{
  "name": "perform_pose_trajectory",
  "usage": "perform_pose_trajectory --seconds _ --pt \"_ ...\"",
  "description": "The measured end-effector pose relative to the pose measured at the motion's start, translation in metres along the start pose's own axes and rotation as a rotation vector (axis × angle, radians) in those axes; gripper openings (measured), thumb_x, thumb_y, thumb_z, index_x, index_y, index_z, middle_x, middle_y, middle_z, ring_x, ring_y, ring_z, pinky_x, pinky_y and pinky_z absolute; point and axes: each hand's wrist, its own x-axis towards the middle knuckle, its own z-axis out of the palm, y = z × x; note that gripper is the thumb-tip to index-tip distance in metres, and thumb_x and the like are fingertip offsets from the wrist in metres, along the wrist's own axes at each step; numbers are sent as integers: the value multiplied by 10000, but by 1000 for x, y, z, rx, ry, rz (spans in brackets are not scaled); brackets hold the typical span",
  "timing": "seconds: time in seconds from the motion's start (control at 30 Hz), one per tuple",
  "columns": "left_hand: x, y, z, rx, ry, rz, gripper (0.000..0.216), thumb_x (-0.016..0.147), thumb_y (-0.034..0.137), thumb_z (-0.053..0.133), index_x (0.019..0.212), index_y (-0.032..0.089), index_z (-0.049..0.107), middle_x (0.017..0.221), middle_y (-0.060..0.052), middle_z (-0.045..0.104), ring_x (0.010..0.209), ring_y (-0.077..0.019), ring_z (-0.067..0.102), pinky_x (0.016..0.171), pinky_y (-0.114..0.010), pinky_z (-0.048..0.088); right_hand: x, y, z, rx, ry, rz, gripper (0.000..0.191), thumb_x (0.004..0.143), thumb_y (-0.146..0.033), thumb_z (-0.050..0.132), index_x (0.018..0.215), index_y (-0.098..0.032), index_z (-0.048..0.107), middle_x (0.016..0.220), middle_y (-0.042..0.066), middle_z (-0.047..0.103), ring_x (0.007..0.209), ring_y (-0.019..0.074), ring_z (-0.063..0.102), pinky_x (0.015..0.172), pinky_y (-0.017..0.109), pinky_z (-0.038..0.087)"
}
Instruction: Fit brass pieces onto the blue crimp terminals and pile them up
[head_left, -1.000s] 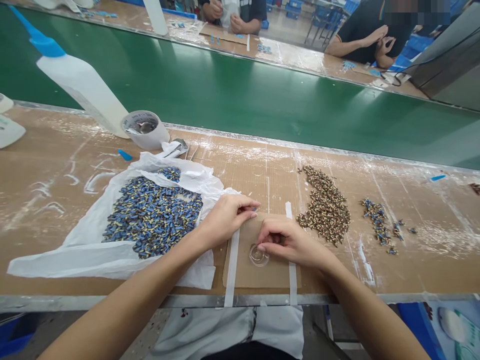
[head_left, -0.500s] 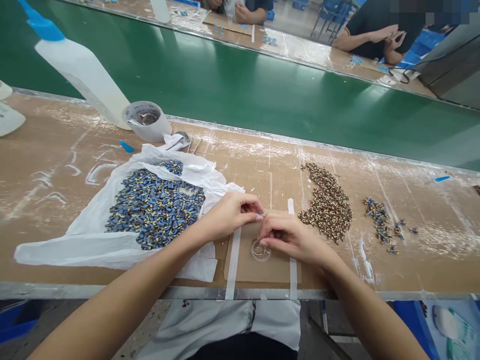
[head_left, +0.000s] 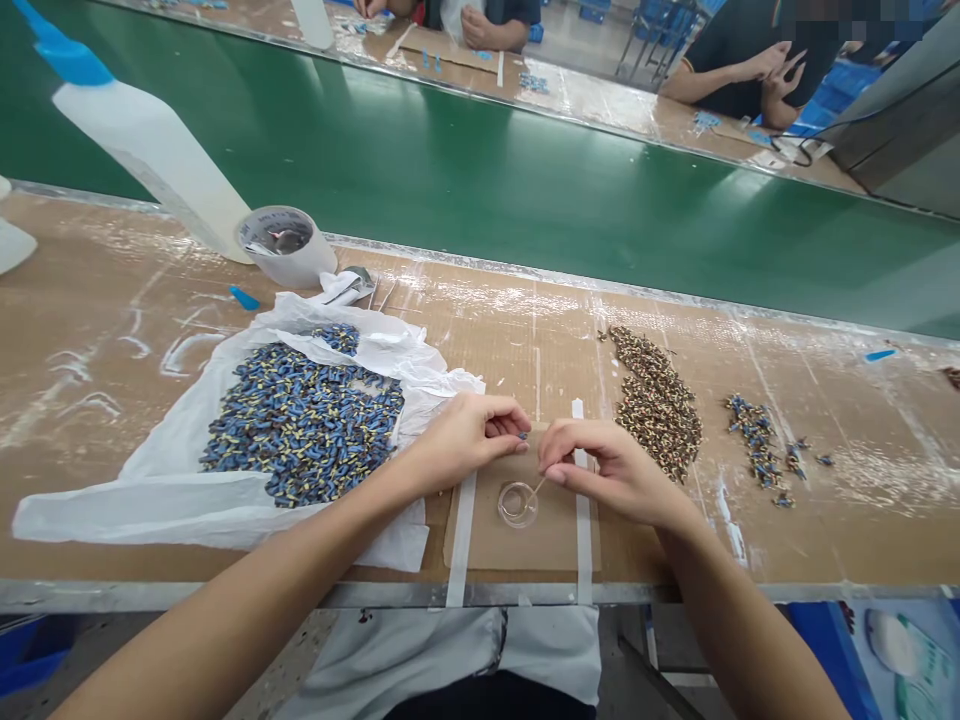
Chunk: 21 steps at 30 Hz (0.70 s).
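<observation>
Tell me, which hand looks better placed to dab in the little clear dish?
The right hand, I'd judge: it holds a thin stick slanting down to the clear dish. The left hand seems less free, with a small blue piece at its fingertips.

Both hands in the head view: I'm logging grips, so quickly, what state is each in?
Left hand: closed, pinching a small blue piece.
Right hand: closed, holding a thin stick.
</observation>
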Motion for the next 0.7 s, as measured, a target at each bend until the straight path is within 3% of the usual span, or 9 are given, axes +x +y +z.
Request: perform_pose_trajectory --seconds 0.13,0.23,0.43,0.7 --pt "0 0 4 -68 -43 -9 87 790 206 674 851 147 693 719 -6 672 662 -112 587 616 -213 445 -9 2 -7 55 312 41 70 882 -261 639 851 -200 657 796 35 687 711 153 638 642 283 508" --pt "1 -3 5 -79 -77 -14 102 789 226 676 840 144 710 736 -13 684 666 -113 580 609 -212 426 -10 4 -5 -46 485 28 64 880 -252 641 846 -200 659 793 35 689 697 151 644 631 276 510" --pt "1 -5 6 -44 -88 -35 134 785 246 671 838 139 732 734 -21 695 680 -132 584 597 -218 401 -5 3 0 -324 500 5 41 871 -216 648 835 -204 663 797 19 709 689 133 652 628 248 498" --pt "1 -2 8 -7 -61 -34 144 788 260 671 822 132 727 709 -20 689 663 -130 582 579 -212 382 -3 1 0 -447 464 -32 57 876 -228 641 826 -203 652 792 17 716 738 150 670 651 252 484"
